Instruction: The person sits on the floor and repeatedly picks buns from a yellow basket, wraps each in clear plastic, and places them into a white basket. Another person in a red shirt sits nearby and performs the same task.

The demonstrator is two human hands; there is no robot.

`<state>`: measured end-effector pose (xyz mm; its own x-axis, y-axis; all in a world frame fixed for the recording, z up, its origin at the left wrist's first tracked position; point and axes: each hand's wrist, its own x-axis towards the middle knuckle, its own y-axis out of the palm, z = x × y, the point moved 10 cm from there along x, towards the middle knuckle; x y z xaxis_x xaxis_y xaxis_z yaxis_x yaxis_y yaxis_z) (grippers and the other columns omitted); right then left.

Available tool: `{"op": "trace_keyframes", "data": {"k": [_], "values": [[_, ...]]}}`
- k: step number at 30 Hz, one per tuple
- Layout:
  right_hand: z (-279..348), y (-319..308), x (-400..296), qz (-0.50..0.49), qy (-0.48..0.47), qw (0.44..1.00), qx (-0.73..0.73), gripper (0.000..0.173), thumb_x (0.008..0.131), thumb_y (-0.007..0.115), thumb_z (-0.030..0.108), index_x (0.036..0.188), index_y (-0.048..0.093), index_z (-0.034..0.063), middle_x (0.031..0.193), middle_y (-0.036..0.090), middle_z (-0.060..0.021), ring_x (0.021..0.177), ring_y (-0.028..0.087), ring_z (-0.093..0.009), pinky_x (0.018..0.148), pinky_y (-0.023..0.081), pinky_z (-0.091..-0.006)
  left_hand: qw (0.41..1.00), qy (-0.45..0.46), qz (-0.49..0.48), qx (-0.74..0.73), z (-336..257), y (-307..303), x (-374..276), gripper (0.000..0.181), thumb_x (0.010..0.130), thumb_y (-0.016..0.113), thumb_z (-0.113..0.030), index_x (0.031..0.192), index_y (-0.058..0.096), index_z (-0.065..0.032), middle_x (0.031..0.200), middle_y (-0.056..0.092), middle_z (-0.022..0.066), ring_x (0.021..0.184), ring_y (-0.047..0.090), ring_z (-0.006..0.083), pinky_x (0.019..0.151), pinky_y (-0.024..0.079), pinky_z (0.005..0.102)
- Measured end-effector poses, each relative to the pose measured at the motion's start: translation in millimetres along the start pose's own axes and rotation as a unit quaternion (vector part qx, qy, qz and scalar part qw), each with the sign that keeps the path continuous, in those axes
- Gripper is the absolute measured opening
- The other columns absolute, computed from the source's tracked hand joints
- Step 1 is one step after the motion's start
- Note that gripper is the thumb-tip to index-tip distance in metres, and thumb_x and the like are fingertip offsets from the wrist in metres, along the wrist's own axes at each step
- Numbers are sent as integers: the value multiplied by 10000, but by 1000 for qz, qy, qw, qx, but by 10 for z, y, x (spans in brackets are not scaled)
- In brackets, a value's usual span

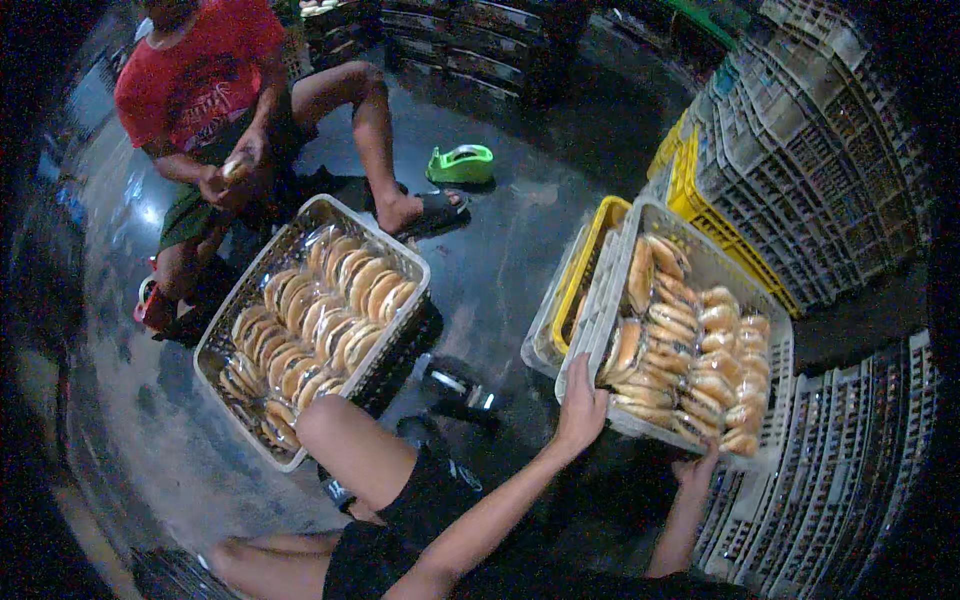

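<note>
A pale plastic crate (782, 360) stands tilted at my right, filled with rows of buns (671, 315) in clear wrapping. My left hand (585, 405) grips its near left corner by the rim. Lower down, my right hand (697, 469) holds the near edge, its fingers partly hidden under the crate. Left of my knee, another pale crate (259, 274) sits on the floor, holding several rows of wrapped, filled buns (322, 322).
Facing me, a seated person in a red shirt (199, 82) holds a small item (238, 166). A green tape dispenser (460, 166) and a red one (148, 304) stand on the floor. A yellow crate (583, 277) lies beside my crate. Crate stacks (817, 150) rise at right.
</note>
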<state>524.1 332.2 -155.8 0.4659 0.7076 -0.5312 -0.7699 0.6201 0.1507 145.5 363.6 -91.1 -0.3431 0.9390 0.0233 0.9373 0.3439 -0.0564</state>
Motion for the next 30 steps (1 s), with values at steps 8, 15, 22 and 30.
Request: {"op": "trace_keyframes", "data": {"k": [8,15,22,30], "values": [[51,658,153,88,27,996,14,510,617,534,330,1067,490,94,1018,531,-80,872,519,-283,735,449,-434,999,31,0,20,18,-110,307,551,766,515,-160,1201,287,90,1184,368,279,1131,339,393,965,267,387],[-81,701,925,36,9,999,-23,498,652,532,404,1070,503,135,1048,525,-77,917,488,-268,725,404,-453,980,69,140,123,-364,-720,-757,303,780,556,-292,916,520,-24,797,534,160,754,533,318,661,429,392],[109,1075,604,139,-75,987,43,595,668,543,482,1134,461,121,1092,493,-102,969,466,-264,816,385,-475,975,28,222,19,-927,-1149,-2341,258,746,628,-247,644,475,-65,547,468,69,452,491,214,415,406,293],[-1978,2380,-571,249,-176,898,-316,568,781,519,362,1197,297,44,1125,416,-90,1016,389,-228,851,297,-302,952,138,-238,-131,-867,-2250,-3164,248,683,648,-45,695,400,-48,506,442,55,409,440,147,389,370,260]]}}
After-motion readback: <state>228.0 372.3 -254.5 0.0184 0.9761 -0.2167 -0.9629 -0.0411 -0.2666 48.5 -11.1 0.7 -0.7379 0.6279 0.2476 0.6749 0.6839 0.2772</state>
